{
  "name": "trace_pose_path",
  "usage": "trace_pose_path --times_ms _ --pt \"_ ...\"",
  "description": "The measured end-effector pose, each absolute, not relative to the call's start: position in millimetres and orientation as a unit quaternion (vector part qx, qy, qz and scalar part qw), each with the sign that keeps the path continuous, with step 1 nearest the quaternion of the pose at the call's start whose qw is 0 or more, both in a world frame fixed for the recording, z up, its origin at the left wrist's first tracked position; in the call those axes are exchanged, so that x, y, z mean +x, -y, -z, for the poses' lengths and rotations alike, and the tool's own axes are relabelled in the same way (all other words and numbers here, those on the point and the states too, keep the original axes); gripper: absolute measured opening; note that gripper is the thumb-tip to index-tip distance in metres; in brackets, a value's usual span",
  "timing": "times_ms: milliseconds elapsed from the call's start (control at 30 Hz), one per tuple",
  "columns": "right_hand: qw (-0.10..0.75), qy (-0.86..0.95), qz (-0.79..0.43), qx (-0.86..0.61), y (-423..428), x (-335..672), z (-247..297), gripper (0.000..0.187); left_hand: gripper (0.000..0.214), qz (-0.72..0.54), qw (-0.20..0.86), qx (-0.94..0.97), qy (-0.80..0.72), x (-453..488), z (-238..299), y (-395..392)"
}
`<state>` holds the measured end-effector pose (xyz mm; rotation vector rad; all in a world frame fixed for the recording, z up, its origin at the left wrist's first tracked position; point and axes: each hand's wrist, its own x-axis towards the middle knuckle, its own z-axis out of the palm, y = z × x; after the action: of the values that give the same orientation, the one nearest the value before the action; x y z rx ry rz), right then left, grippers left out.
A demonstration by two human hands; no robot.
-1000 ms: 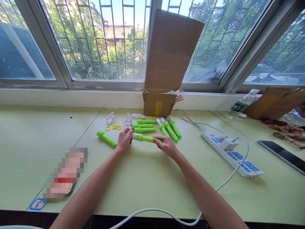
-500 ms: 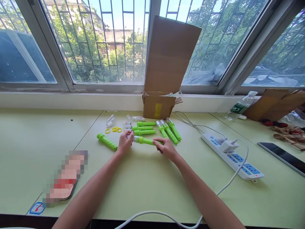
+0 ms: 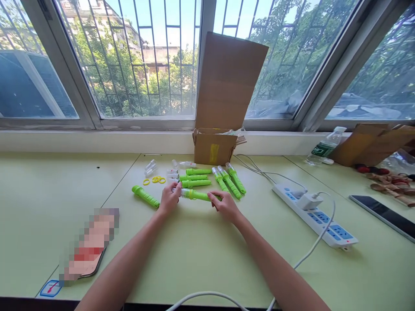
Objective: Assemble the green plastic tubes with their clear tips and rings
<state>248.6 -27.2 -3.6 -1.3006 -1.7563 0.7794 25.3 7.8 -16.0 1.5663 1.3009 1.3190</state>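
Note:
Both hands hold one bright green flashlight (image 3: 196, 195) lying sideways just above the table. My left hand (image 3: 169, 199) pinches its clear head end. My right hand (image 3: 224, 206) grips the handle end. A loose green flashlight body (image 3: 145, 196) lies left of my left hand. Behind the hands lie three green bodies (image 3: 195, 177) in a stack and three finished flashlights (image 3: 228, 181) side by side. Small clear caps (image 3: 150, 166), white parts (image 3: 172, 172) and yellow rings (image 3: 155, 179) sit further back left.
An open cardboard box (image 3: 214, 147) stands by the window sill. A white power strip (image 3: 316, 216) with a plugged charger and cable runs on the right. A dark tablet (image 3: 384, 214), a water bottle (image 3: 324, 147) and a blurred flat object (image 3: 89, 246) also lie on the green table (image 3: 201, 255).
The view has tilted slightly, so everything sits a little lower in the picture. Both hands keep their hold on the green flashlight with little movement.

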Motion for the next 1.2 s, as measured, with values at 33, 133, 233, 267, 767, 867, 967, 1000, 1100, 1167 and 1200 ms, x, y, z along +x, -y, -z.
trace_pose_path --times_ms 33,133,233,267,767,867,967,1000,1100,1167,1200 --pt "0.402 0.696 -0.292 -0.518 27.2 248.7 4.1 0.042 0.039 -0.507 0.354 0.602 -0.505 25.3 16.1 -8.3" --pt "0.418 0.709 -0.232 -0.519 27.5 248.8 4.8 0.038 0.044 -0.499 0.386 0.583 -0.511 24.8 15.9 -9.5" --pt "0.438 0.736 -0.176 -0.484 28.2 249.1 4.2 0.031 0.046 -0.493 0.427 0.553 -0.519 24.7 15.0 -9.9" --pt "0.441 0.745 -0.164 -0.474 28.3 249.4 4.1 0.030 0.046 -0.491 0.437 0.545 -0.520 24.9 14.8 -9.9" --pt "0.407 0.794 -0.039 -0.450 22.4 252.5 10.6 0.029 0.043 -0.429 0.432 0.599 -0.520 23.4 12.9 -8.8" --pt "0.393 0.809 -0.016 -0.437 23.8 252.2 9.8 0.031 0.050 -0.411 0.415 0.597 -0.550 23.2 13.4 -9.7" --pt "0.342 0.821 0.014 -0.457 25.5 253.9 9.1 0.036 0.052 -0.404 0.396 0.605 -0.561 24.1 14.8 -9.9" --pt "0.323 0.825 0.024 -0.463 25.9 254.6 8.9 0.038 0.051 -0.404 0.390 0.608 -0.561 24.6 15.2 -9.7" --pt "0.291 0.835 0.051 -0.464 26.8 255.5 7.9 0.039 0.049 -0.410 0.374 0.614 -0.561 25.5 15.7 -8.8" --pt "0.282 0.840 0.068 -0.459 27.5 254.8 6.6 0.038 0.048 -0.414 0.367 0.617 -0.559 25.5 15.6 -8.4" --pt "0.279 0.841 0.077 -0.457 27.8 254.3 5.9 0.038 0.048 -0.416 0.366 0.619 -0.557 25.4 15.5 -8.2"
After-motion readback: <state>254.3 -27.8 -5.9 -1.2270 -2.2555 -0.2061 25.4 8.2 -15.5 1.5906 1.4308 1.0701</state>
